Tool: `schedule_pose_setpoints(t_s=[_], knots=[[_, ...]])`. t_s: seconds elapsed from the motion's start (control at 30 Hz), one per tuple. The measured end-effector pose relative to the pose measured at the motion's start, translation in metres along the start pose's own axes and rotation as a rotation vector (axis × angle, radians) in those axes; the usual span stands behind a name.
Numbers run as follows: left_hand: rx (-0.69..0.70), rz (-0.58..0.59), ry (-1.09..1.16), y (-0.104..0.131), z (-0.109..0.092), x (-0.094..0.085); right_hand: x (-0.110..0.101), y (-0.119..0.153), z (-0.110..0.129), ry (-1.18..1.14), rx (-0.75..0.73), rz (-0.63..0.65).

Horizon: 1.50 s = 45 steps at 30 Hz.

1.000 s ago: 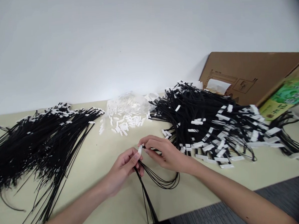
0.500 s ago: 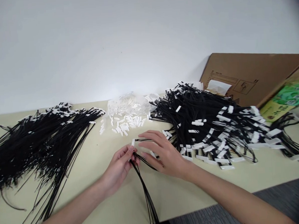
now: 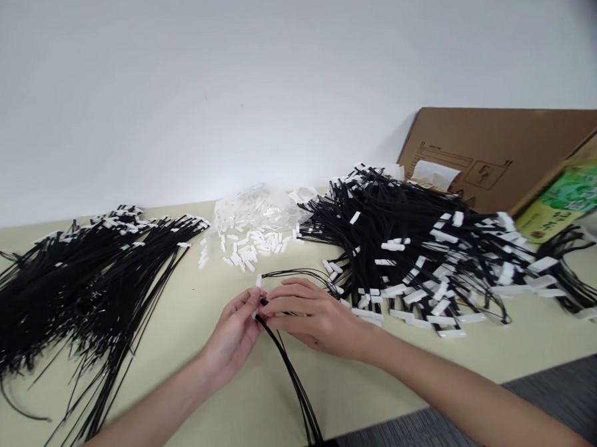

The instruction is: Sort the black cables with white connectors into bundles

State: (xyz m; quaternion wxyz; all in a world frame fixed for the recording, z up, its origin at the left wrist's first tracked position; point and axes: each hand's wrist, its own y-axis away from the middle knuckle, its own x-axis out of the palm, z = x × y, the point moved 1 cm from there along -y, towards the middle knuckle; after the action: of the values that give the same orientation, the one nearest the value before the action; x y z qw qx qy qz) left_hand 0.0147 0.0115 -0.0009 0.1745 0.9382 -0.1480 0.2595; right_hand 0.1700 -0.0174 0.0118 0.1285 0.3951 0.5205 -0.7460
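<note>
My left hand (image 3: 235,332) pinches a narrow white connector (image 3: 259,281) upright between thumb and fingers. Thin black wires (image 3: 291,272) run from its upper end toward the right. A bundle of black cables (image 3: 292,377) hangs from the left fingertips down past the table's front edge. Close beside, my right hand (image 3: 321,319) has its fingertips closed on the black wires just right of the connector. Its thumb is mostly hidden, and the exact wire in the pinch is too small to make out.
Black cables with white ends (image 3: 96,281) are heaped at left. Loose white connectors (image 3: 250,249) lie by a clear plastic bag (image 3: 257,205) near the wall. A larger cable pile (image 3: 393,218) spreads at right, before a cardboard box (image 3: 499,146) and a green-yellow packet (image 3: 567,199).
My right hand has moved left and its fingers have closed in beside the left fingertips. The connector has shifted slightly left, and the thin wires above now bow out to the right.
</note>
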Motion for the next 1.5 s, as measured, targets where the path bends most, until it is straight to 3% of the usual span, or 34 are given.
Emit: schedule_pose_setpoints(t_s=[0.1,0.23,0.33,0.5,0.7,0.83,1.2,1.5], knots=[[-0.015,-0.007,0.045,-0.001,0.0,0.0,-0.004,-0.004,0.003,-0.226,0.099,-0.052],[-0.023,0.01,0.068,-0.002,-0.004,-0.001,-0.012,-0.009,0.005,-0.638,0.407,-0.138],[-0.023,-0.007,0.069,-0.003,-0.005,-0.001,-0.016,-0.009,0.0,-0.955,0.615,-0.317],[-0.013,-0.014,0.051,-0.002,-0.002,-0.002,-0.018,-0.005,-0.014,-1.243,0.776,-0.567],[-0.018,-0.001,0.039,-0.002,-0.002,-0.003,-0.027,-0.003,-0.022,-1.339,0.904,-0.765],[-0.021,0.003,0.031,-0.002,-0.002,-0.003,-0.034,-0.003,-0.024,-1.292,0.898,-0.855],[-0.034,0.021,-0.047,0.001,-0.002,-0.001,-0.034,-0.004,-0.017,-1.032,0.875,-0.784],[-0.023,0.038,-0.141,0.004,-0.002,0.0,-0.035,-0.005,-0.018,-0.985,0.856,-0.799]])
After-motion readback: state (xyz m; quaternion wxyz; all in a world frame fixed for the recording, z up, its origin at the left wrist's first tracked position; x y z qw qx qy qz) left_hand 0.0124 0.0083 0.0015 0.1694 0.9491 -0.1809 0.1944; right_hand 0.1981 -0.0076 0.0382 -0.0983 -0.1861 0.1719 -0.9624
